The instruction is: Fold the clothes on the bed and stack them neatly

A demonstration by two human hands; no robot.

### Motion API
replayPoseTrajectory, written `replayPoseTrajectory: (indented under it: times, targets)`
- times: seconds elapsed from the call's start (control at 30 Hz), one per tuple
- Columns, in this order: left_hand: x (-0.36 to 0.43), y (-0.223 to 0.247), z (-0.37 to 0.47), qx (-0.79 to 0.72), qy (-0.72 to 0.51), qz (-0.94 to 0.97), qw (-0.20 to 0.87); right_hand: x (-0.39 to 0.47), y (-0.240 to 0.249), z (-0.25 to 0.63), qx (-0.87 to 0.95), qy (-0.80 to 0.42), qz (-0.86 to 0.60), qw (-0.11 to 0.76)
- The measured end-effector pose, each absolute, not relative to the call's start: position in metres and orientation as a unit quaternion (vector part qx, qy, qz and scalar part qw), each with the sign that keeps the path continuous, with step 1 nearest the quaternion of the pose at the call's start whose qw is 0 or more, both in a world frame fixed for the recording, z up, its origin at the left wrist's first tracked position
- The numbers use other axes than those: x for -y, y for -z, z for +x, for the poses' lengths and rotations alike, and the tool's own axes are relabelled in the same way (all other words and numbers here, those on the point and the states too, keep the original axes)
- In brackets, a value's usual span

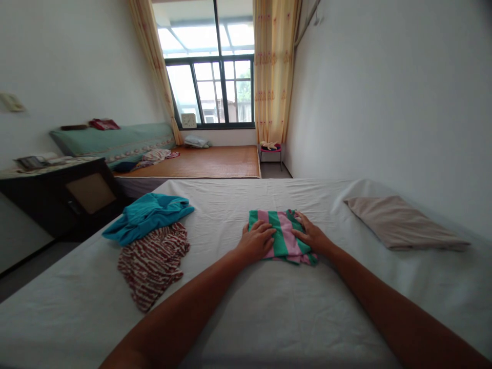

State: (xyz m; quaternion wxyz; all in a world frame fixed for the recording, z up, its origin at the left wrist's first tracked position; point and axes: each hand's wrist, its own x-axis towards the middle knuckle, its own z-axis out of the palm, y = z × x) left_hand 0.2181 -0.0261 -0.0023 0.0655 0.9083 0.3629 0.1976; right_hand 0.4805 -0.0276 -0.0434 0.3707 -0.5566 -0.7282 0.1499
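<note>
A green and pink striped garment (283,238), folded into a small bundle, lies on the white sheet in front of me. My left hand (258,241) rests on its left side with the fingers laid over the cloth. At its right edge is my right hand (310,234), thumb on top and fingers stretched along the far right corner. Neither hand lifts the cloth. Left of my hands, a crumpled blue garment (154,212) partly covers a brown and white patterned garment (156,264). A folded beige cloth (402,224) lies to the right.
The white-sheeted surface (246,323) spreads beneath everything. Beyond it stands a bed with a brown mat (223,163). A dark cabinet (82,192) is at the left, a white wall (376,107) at the right. A small stool (271,149) stands by the curtain.
</note>
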Motion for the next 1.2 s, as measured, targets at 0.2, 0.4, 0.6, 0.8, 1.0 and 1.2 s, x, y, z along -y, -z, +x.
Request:
replayPoseTrajectory:
  times: [0.2,0.4,0.6,0.8,1.0,1.2]
  targets:
    - [0.028,0.0,0.217,-0.365,-0.195,0.908,0.064,0.039,0.021,0.466,0.529,-0.394,-0.541,0.521]
    - [0.028,0.0,0.217,-0.345,-0.205,0.914,0.057,0.058,-0.005,0.449,0.436,-0.629,-0.444,0.465]
    - [0.027,-0.001,0.216,-0.316,-0.214,0.922,0.061,0.062,-0.008,0.443,0.406,-0.684,-0.403,0.453]
    - [0.02,0.001,0.215,-0.343,-0.255,0.903,0.042,0.057,-0.025,0.48,0.409,-0.56,-0.429,0.579]
    - [0.01,0.009,0.212,-0.34,-0.212,0.915,0.036,0.076,-0.035,0.517,0.354,-0.579,-0.392,0.622]
    - [0.004,0.014,0.213,-0.325,-0.19,0.926,0.014,0.089,-0.029,0.516,0.334,-0.602,-0.37,0.624]
